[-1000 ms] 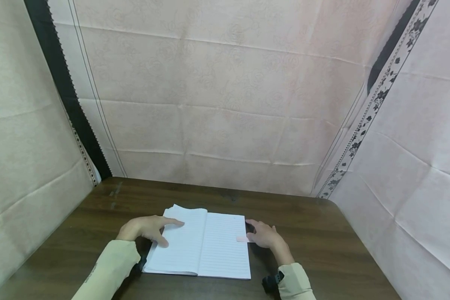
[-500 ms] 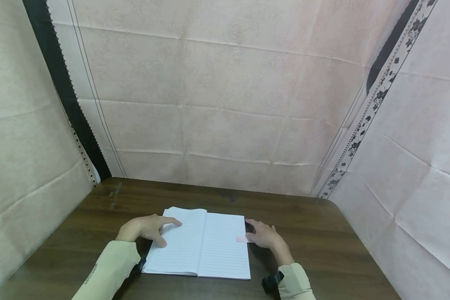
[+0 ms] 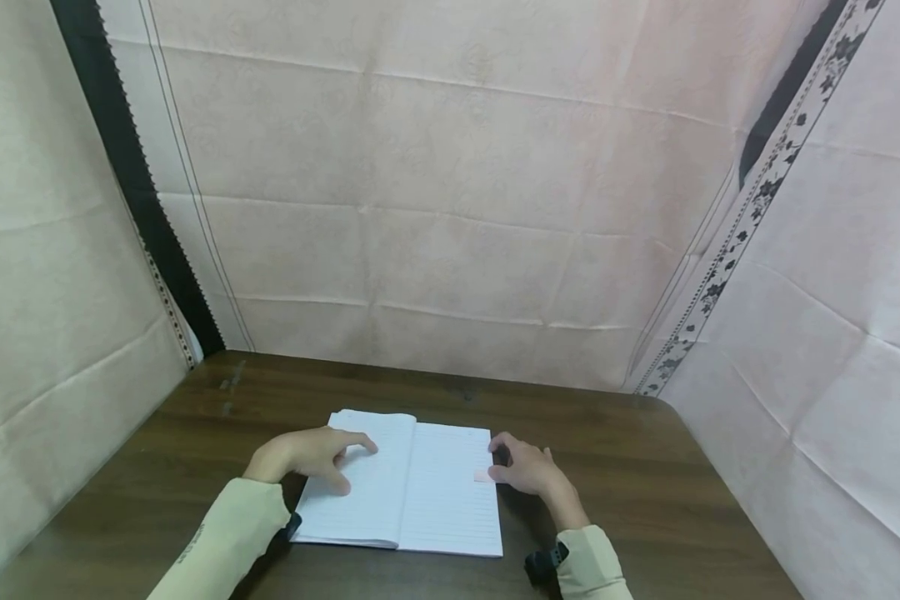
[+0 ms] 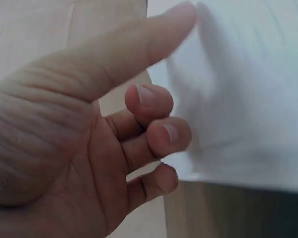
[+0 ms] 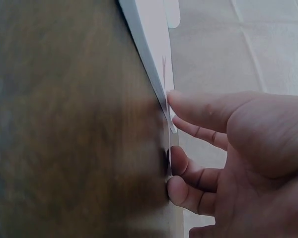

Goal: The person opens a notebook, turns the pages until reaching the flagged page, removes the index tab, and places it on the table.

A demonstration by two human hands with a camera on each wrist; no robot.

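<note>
An open lined notebook [image 3: 450,500] lies on the brown table, both visible pages bare of writing. My left hand [image 3: 311,457] rests over its left page, with index fingertip and thumb on the paper. In the left wrist view the other fingers [image 4: 170,135] curl loosely beside the page edge and hold nothing. A small pale pink sticky tab [image 3: 482,477] juts from the right page's outer edge. My right hand [image 3: 525,468] pinches this tab, thumb on its face and fingers behind its outer end, as the right wrist view shows.
The wooden table [image 3: 630,483] extends around the notebook on all sides. Pale patterned cloth [image 3: 450,208] hangs behind the table and at both sides. Dark wrist devices sit at both cuffs, the right one [image 3: 543,567] close to the tabletop.
My left hand has slid slightly right across the left page. That page's raised top corner has settled flatter. The right hand stays at the tab, its index finger a little more bent.
</note>
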